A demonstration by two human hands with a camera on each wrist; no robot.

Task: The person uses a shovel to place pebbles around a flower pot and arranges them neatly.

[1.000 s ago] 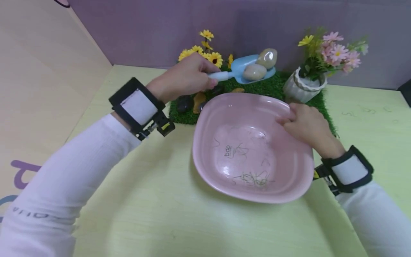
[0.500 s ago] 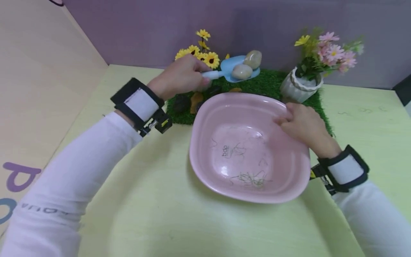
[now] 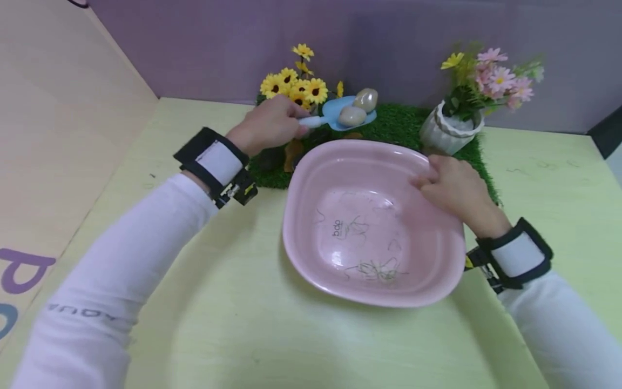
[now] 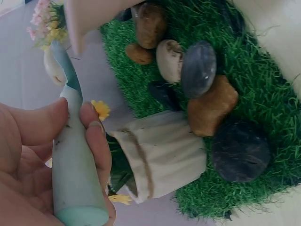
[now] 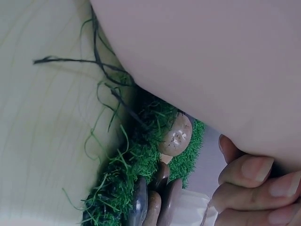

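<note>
In the head view, my left hand (image 3: 269,125) grips the pale handle of a light blue trowel (image 3: 332,111). Two smooth beige stones (image 3: 352,116) lie in its scoop, beyond the far rim of a pink basin (image 3: 374,173). The left wrist view shows thumb and fingers wrapped around the trowel handle (image 4: 77,174). My right hand (image 3: 457,186) holds the basin by its far right rim, fingers curled under the edge in the right wrist view. The basin is tilted, with grass strands (image 3: 378,270) inside.
Behind the basin lies an artificial grass mat (image 3: 398,121) with several stones, among them a grey one (image 4: 198,68) and a black one (image 4: 240,150). Yellow flowers (image 3: 316,89) stand back left. A white ribbed pot (image 3: 447,129) with pink flowers stands back right. A purple-grey wall rises behind.
My left hand has carried the trowel and its two stones leftward and slightly lower. The right hand keeps its hold on the basin; the whole view has shifted a little.
</note>
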